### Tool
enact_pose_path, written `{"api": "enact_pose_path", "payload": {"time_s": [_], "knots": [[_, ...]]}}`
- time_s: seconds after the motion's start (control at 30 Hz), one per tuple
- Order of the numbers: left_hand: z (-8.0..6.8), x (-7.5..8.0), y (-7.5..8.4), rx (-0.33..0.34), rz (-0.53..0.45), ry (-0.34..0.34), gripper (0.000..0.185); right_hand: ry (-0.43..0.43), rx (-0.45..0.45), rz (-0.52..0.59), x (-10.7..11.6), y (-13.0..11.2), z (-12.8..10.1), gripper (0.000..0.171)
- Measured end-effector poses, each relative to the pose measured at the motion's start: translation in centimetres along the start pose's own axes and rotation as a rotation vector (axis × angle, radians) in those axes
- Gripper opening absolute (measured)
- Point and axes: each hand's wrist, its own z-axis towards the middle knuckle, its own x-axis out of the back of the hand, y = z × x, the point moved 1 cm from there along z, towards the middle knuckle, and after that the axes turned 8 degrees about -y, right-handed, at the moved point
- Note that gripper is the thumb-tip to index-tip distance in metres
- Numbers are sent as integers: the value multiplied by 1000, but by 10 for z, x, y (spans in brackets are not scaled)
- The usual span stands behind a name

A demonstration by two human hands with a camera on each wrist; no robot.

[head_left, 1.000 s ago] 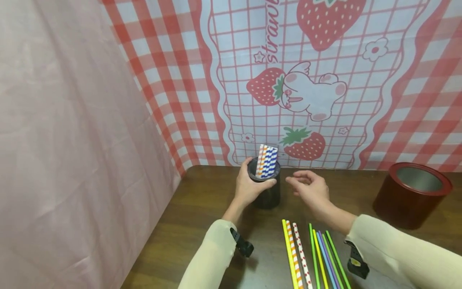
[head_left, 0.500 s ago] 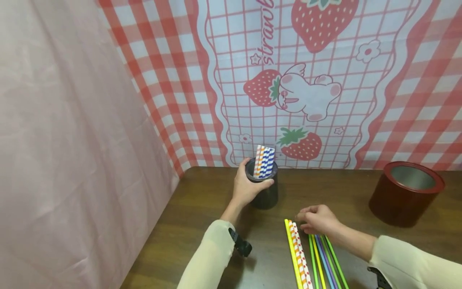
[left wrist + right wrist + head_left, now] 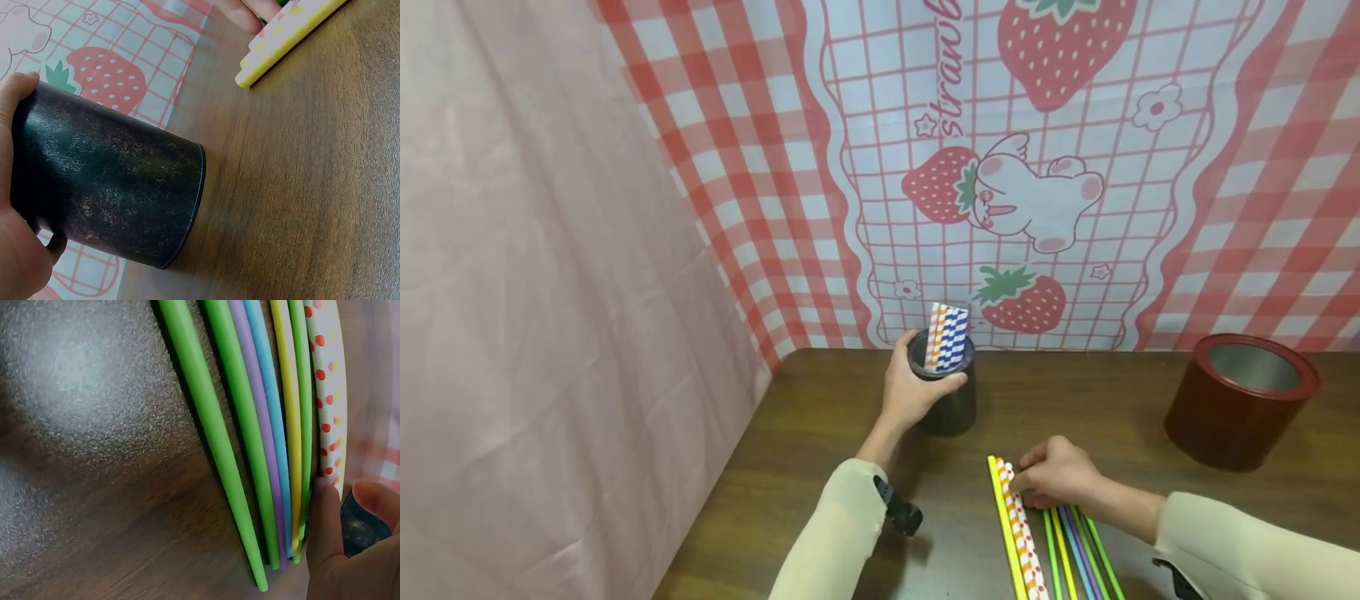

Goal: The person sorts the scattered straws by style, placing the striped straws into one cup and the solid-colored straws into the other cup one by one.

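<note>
My left hand (image 3: 912, 392) is wrapped around the dark metal cup (image 3: 951, 400), thumb on the near side of the rim and fingers round the back, at about 12 o'clock on the wooden table (image 3: 820, 433). A bundle of striped paper straws (image 3: 946, 337), orange and blue, stands upright in it. My right hand (image 3: 1056, 475) rests on the far ends of the loose straws lying at about 5 o'clock from the cup; its fingers are curled down onto the red-dotted straw (image 3: 1026, 542), touching it beside the yellow straw (image 3: 1003, 525). Whether I pinch it or only press on it, I cannot tell. The green, purple and blue straws (image 3: 1078, 546) lie just right of these. A red tin (image 3: 1240, 404) stands at 3 o'clock, well apart.
</note>
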Motion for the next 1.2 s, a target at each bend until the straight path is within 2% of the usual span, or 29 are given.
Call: {"api": "enact_pose_path", "payload": {"time_s": [0.17,0.73,0.93,1.2], "knots": [[1,-1,-1,-6,-6,3,100,42,14,-30,-5,2,3,39],[-1,-1,2,4,-7,-9,100,102,69,-94,-19,3,2,25],[0,-1,0,-10,5,-5,99,122,40,-77,-22,3,3,23],[0,-2,-1,10,17,-6,101,74,42,29,-13,1,2,29]]}}
